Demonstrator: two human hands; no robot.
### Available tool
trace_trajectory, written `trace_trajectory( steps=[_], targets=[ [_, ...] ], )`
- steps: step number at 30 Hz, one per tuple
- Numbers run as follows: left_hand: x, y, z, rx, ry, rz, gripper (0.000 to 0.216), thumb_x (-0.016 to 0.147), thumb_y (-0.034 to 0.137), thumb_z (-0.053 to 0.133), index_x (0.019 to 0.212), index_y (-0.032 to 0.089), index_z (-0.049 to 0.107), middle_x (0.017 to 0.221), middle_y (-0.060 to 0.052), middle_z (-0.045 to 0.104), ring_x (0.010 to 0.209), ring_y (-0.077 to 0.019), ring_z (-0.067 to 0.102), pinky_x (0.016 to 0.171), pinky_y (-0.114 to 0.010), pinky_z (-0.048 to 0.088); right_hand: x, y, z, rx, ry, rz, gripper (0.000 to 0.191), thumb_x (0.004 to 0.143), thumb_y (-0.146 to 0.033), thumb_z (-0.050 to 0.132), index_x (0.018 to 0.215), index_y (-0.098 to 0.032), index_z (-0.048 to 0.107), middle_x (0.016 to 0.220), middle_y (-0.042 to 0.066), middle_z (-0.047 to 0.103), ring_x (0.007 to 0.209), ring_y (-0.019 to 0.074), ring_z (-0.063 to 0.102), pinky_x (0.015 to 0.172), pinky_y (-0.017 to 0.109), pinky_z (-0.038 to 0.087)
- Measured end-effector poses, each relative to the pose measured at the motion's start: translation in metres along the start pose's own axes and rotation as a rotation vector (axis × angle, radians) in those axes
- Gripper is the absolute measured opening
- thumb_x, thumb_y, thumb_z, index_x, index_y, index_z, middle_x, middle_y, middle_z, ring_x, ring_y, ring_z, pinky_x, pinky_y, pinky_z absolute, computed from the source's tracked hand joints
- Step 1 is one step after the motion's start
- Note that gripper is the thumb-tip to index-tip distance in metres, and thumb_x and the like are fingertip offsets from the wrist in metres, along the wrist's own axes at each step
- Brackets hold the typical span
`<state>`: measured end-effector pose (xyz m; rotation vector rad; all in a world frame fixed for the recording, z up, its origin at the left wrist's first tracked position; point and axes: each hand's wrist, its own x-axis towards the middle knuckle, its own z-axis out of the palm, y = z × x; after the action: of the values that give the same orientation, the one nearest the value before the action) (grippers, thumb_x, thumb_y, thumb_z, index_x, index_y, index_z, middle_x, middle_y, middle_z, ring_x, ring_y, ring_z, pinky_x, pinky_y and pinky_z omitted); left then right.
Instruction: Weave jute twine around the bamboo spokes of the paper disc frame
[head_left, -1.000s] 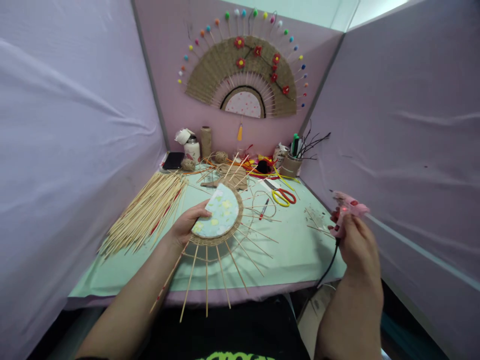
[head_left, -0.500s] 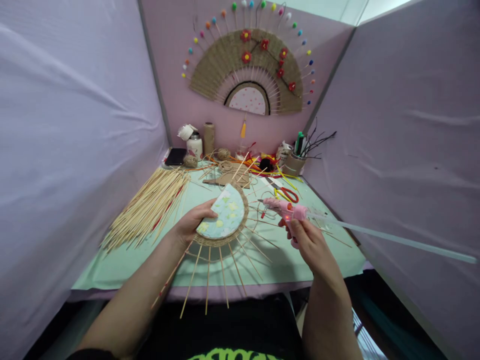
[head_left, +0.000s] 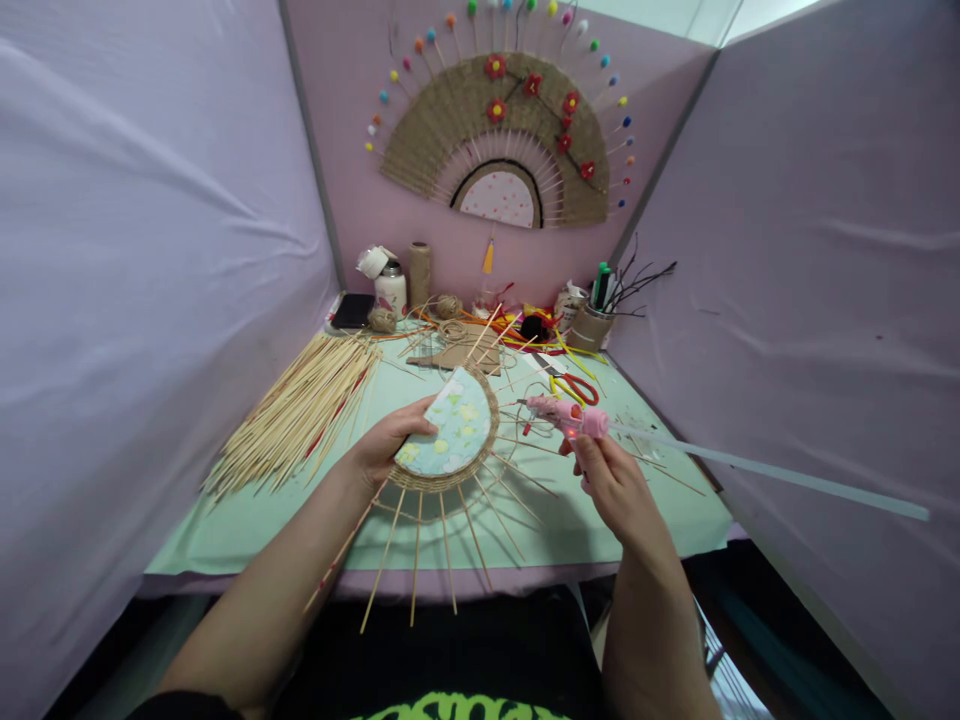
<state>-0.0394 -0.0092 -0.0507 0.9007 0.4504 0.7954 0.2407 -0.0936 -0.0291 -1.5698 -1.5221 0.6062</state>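
My left hand (head_left: 394, 440) is closed on the straight edge of a half-round fan (head_left: 448, 425), thumb on its pale blue floral face. Woven twine rims the curved side, and thin wooden sticks fan out from it, with a strand of twine running across them. My right hand (head_left: 609, 482) grips a pink hot glue gun (head_left: 568, 415) with an orange light lit on it. A long translucent glue stick (head_left: 780, 470) trails out of its back to the right. The nozzle points left, close to the sticks on the fan's right side; whether it touches one I cannot tell.
A heap of wooden sticks (head_left: 296, 415) lies on the table's left. Red-handled scissors (head_left: 574, 385) rest behind the glue gun. Along the back stand a phone (head_left: 352, 311), a white bottle (head_left: 390, 290), twine balls and a pen holder (head_left: 590, 327). A decorated fan (head_left: 420, 130) hangs on the back wall.
The glue gun and its glue stick have shifted slightly, the stick's far end moving left. My left hand and the fan have hardly moved.
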Motion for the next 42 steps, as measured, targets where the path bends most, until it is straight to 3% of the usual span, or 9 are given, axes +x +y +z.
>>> trace_trajectory(
  steps=[30, 42],
  targets=[
    [0.0001, 0.0003, 0.0010, 0.017, 0.023, -0.015, 0.075, 0.070, 0.006, 0.058, 0.142, 0.013, 0.041, 0.117, -0.016, 0.068, 0.087, -0.0257, 0.071, 0.065, -0.027, 0.055, -0.0001, 0.0032, 0.0018, -0.010, -0.008, 0.024, 0.044, 0.091, -0.059, 0.039, 0.078, -0.021, 0.058, 0.065, 0.000, 0.052, 0.057, 0.0138, 0.048, 0.055, 0.027, 0.041],
    [0.0008, 0.0002, 0.0030, 0.000, 0.049, -0.011, 0.074, 0.066, 0.007, 0.059, 0.138, 0.010, 0.043, 0.113, -0.016, 0.070, 0.075, -0.0219, 0.071, 0.060, -0.026, 0.056, -0.0004, 0.0035, 0.0018, -0.009, -0.012, 0.030, 0.046, 0.091, -0.059, 0.039, 0.078, -0.020, 0.059, 0.065, 0.001, 0.052, 0.058, 0.0139, 0.048, 0.056, 0.027, 0.040]
  ],
)
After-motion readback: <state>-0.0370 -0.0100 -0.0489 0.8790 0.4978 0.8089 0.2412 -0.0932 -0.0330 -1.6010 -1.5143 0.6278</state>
